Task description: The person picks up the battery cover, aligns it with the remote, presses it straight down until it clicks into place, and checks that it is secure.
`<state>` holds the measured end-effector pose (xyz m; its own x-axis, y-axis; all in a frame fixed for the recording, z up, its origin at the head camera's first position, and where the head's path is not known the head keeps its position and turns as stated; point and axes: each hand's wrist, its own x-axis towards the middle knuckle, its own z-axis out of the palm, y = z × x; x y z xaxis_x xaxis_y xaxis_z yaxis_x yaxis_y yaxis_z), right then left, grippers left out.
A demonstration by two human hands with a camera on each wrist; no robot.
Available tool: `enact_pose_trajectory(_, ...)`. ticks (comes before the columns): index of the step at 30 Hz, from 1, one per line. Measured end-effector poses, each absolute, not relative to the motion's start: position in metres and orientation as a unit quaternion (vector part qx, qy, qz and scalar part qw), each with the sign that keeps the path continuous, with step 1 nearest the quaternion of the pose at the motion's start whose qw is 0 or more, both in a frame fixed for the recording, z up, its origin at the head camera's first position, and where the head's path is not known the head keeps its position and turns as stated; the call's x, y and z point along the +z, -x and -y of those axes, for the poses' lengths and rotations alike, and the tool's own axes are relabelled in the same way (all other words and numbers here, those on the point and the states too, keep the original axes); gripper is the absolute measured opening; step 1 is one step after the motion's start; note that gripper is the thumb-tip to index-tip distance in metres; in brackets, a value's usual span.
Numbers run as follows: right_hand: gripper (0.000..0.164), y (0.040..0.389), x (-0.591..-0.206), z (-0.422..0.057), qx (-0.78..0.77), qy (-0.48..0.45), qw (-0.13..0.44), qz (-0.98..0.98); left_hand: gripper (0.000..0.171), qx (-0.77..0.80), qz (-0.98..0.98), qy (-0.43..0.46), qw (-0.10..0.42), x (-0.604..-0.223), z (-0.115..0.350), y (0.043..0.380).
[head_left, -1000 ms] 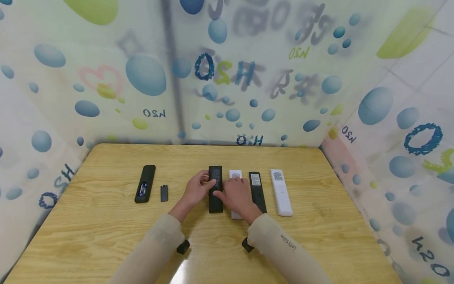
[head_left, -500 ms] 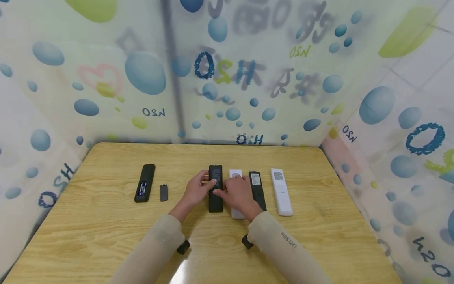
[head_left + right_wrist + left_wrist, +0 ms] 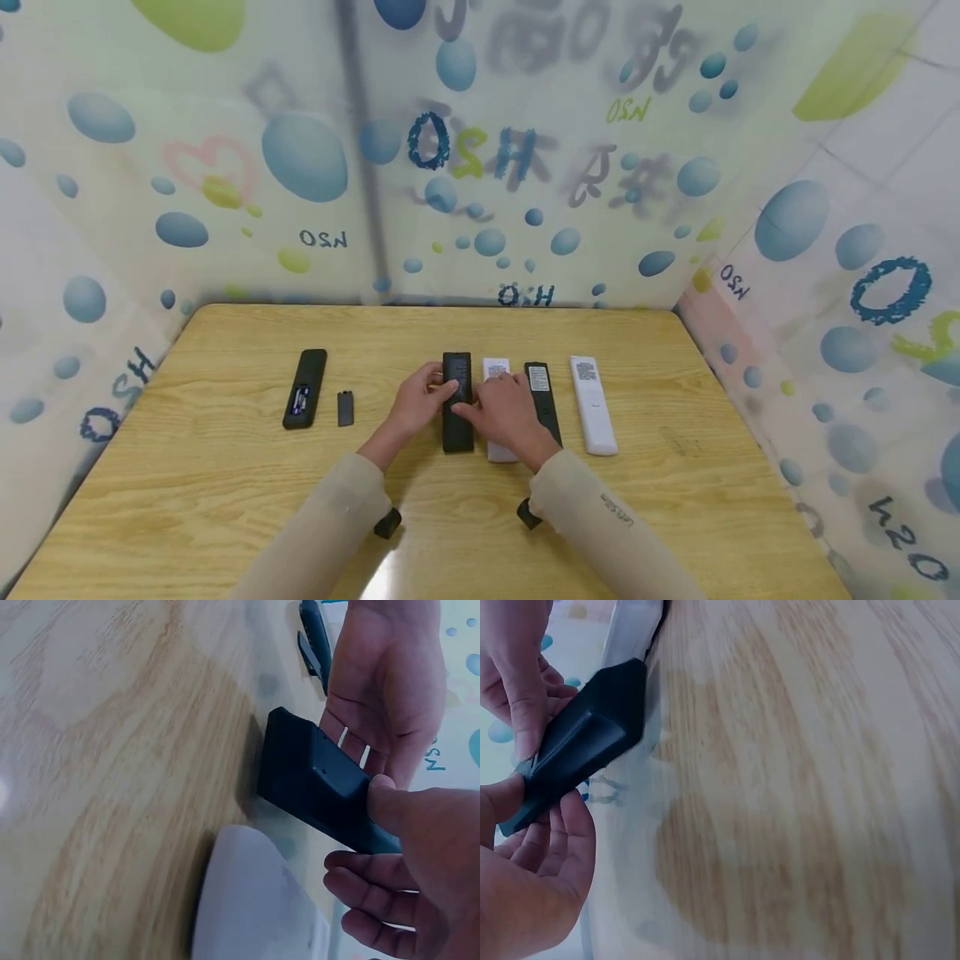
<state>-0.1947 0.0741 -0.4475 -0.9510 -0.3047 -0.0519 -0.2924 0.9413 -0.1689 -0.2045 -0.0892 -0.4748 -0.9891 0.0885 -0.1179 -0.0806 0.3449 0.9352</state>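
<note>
A black remote control (image 3: 458,433) is between my two hands at the middle of the table, its back side up. My left hand (image 3: 415,402) grips its left edge, thumb on the back and fingers bent around the side. From the other side my right hand (image 3: 506,410) holds it, with the thumb (image 3: 386,802) pressed on the back. Both wrist views show the remote's near end raised close over the tabletop. Beneath my right hand lies a white remote (image 3: 498,454), partly hidden.
To the right lie a black remote with a white label (image 3: 546,404) and another white remote (image 3: 594,408). On the left, a black remote (image 3: 306,383) has its battery compartment uncovered, batteries showing; a small battery cover (image 3: 345,408) lies beside it. A patterned wall (image 3: 480,208) borders the wooden table (image 3: 225,500).
Both hands keep the same hold on the black remote. The whole head view has shifted very slightly; the remotes lying on the table stay put.
</note>
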Motion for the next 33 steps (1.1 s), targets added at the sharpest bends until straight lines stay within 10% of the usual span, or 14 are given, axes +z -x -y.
enact_pose_trajectory(33,0.038,0.187,-0.444,-0.120,-0.089,0.142,-0.003,-0.986,0.046,0.483,-0.866,0.091,0.098,-0.479,0.081,0.201)
